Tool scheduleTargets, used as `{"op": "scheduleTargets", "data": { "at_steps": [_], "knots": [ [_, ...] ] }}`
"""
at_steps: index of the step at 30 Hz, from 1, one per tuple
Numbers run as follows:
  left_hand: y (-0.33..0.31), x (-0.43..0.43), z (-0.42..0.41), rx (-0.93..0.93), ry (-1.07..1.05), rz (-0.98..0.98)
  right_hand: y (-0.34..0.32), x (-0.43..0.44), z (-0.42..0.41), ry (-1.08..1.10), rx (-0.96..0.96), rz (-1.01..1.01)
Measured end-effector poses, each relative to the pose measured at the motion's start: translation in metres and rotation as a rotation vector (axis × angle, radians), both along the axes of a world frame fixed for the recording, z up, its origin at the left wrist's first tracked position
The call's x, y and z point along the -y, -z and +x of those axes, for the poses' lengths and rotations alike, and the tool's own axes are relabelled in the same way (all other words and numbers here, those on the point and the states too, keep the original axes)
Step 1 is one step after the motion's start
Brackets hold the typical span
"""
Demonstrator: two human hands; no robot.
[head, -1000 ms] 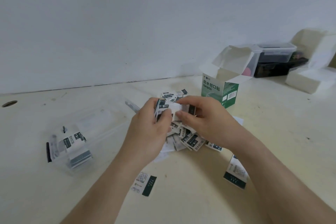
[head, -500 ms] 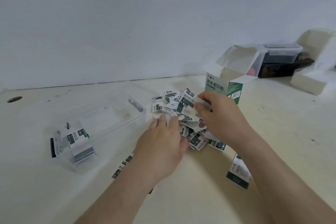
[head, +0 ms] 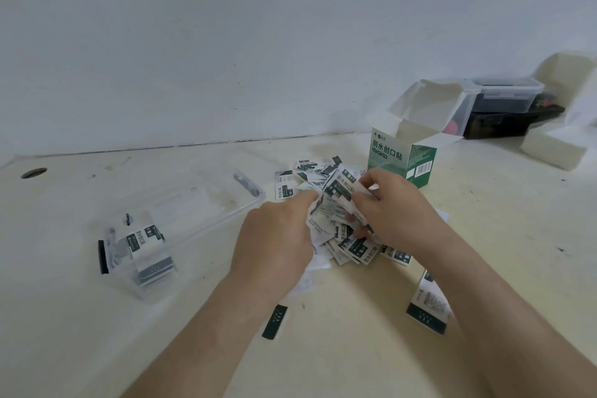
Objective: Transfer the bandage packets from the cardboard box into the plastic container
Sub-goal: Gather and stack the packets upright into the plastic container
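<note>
A heap of white-and-dark-green bandage packets point(head: 311, 171) lies on the table in the middle of the view. My left hand point(head: 277, 239) and my right hand point(head: 394, 207) both grip a bunch of packets point(head: 337, 200) lifted just above the heap. Behind the heap the green-and-white cardboard box point(head: 402, 158) stands upright with its flaps open. To the left lies the clear plastic container point(head: 193, 220), open, with a few packets point(head: 142, 237) at its near end.
Single packets lie near my arms, one point(head: 274, 321) under my left forearm and one point(head: 428, 307) beside my right forearm. At the back right stand a clear lidded tub point(head: 504, 95), a black box point(head: 504, 123) and white boxes point(head: 555, 149). A hole point(head: 34, 173) marks the table's far left.
My left hand dropped flat onto the heap half a second ago, then rose again. Both hands now hold a fresh bunch of packets together above the pile.
</note>
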State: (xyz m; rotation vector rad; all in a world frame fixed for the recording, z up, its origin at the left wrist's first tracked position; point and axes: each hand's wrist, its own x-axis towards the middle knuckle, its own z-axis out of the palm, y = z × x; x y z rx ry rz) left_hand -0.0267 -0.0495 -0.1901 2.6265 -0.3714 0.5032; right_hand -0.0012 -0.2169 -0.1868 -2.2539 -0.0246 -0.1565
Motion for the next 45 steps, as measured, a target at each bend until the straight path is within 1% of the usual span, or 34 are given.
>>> {"op": "scheduleTargets", "data": {
  "at_steps": [2, 4, 7, 8, 10, 12, 13, 15, 17, 19, 20, 21, 23, 24, 25, 26, 27, 28, 29, 30, 31, 32, 33, 34, 36, 37, 39, 41, 42, 44, 45],
  "knots": [
    [-0.004, 0.001, 0.0, 0.046, -0.013, -0.174, -0.002, -0.003, -0.002, 0.013, -0.074, 0.286],
    [-0.009, 0.002, 0.001, 0.033, -0.025, -0.424, -0.005, -0.006, -0.004, 0.024, -0.097, 0.455],
    [-0.016, 0.004, 0.0, -0.106, 0.011, -0.846, -0.009, -0.012, -0.008, 0.018, -0.16, 0.751],
    [-0.017, 0.004, -0.001, -0.166, 0.034, -0.979, -0.009, -0.016, -0.009, 0.01, -0.184, 0.828],
    [-0.018, 0.007, -0.002, -0.25, 0.072, -1.188, -0.006, -0.023, -0.012, -0.027, -0.225, 0.908],
    [-0.016, 0.008, -0.001, -0.254, 0.091, -1.323, -0.003, -0.032, -0.015, -0.124, -0.265, 0.986],
    [-0.015, 0.008, 0.0, -0.227, 0.086, -1.344, -0.002, -0.035, -0.017, -0.174, -0.291, 1.017],
    [-0.012, 0.008, 0.002, -0.143, 0.062, -1.307, -0.001, -0.038, -0.019, -0.242, -0.319, 1.012],
    [-0.013, 0.008, 0.002, -0.034, 0.056, -1.257, 0.001, -0.038, -0.019, -0.263, -0.289, 0.896],
    [-0.019, 0.004, 0.003, 0.101, 0.069, -1.254, 0.003, -0.033, -0.017, -0.267, -0.266, 0.752],
    [-0.022, 0.002, 0.003, 0.164, 0.079, -1.261, 0.002, -0.03, -0.016, -0.291, -0.289, 0.739],
    [-0.025, 0.001, 0.003, 0.213, 0.081, -1.265, 0.0, -0.029, -0.017, -0.327, -0.339, 0.779],
    [-0.025, 0.001, 0.004, 0.263, 0.082, -1.265, -0.006, -0.029, -0.02, -0.402, -0.474, 0.94],
    [-0.024, 0.002, 0.005, 0.285, 0.08, -1.254, -0.008, -0.03, -0.022, -0.438, -0.516, 0.99],
    [-0.026, 0.002, 0.004, 0.326, 0.082, -1.231, -0.008, -0.032, -0.023, -0.461, -0.542, 0.994],
    [-0.028, 0.0, 0.003, 0.425, 0.103, -1.178, -0.007, -0.034, -0.024, -0.466, -0.555, 0.977],
    [-0.032, -0.003, 0.001, 0.567, 0.139, -1.072, -0.005, -0.034, -0.024, -0.457, -0.56, 0.956],
    [-0.034, -0.005, -0.002, 0.715, 0.17, -0.931, -0.004, -0.034, -0.023, -0.455, -0.565, 0.941],
    [-0.036, -0.007, -0.007, 0.838, 0.208, -0.746, -0.004, -0.034, -0.023, -0.452, -0.573, 0.941],
    [-0.034, -0.006, -0.011, 0.91, 0.261, -0.6, -0.003, -0.034, -0.023, -0.454, -0.582, 0.956],
    [-0.03, -0.002, -0.013, 0.902, 0.325, -0.498, -0.002, -0.033, -0.021, -0.448, -0.584, 0.987],
    [-0.026, 0.004, -0.014, 0.819, 0.401, -0.446, -0.001, -0.033, -0.018, -0.442, -0.58, 1.026],
    [-0.023, 0.013, -0.016, 0.687, 0.5, -0.451, 0.0, -0.03, -0.015, -0.435, -0.565, 1.059],
    [-0.021, 0.017, -0.017, 0.573, 0.553, -0.466, 0.001, -0.027, -0.012, -0.439, -0.546, 1.082],
    [-0.016, 0.022, -0.018, 0.534, 0.606, -0.394, -0.002, -0.02, -0.011, -0.456, -0.504, 1.115],
    [-0.012, 0.022, -0.017, 0.546, 0.625, -0.334, -0.003, -0.016, -0.011, -0.467, -0.481, 1.114],
    [-0.009, 0.018, -0.012, 0.492, 0.614, -0.339, -0.009, -0.014, -0.014, -0.498, -0.421, 1.079],
    [-0.006, 0.017, -0.01, 0.448, 0.573, -0.427, -0.012, -0.017, -0.017, -0.471, -0.36, 1.062],
    [-0.006, 0.018, -0.01, 0.4, 0.536, -0.519, -0.012, -0.018, -0.016, -0.424, -0.347, 1.081],
    [-0.01, 0.021, -0.014, 0.246, 0.422, -0.81, -0.009, -0.021, -0.014, -0.313, -0.295, 1.111],
    [-0.013, 0.022, -0.013, 0.15, 0.326, -0.968, -0.009, -0.022, -0.014, -0.266, -0.253, 1.109]
  ]
}}
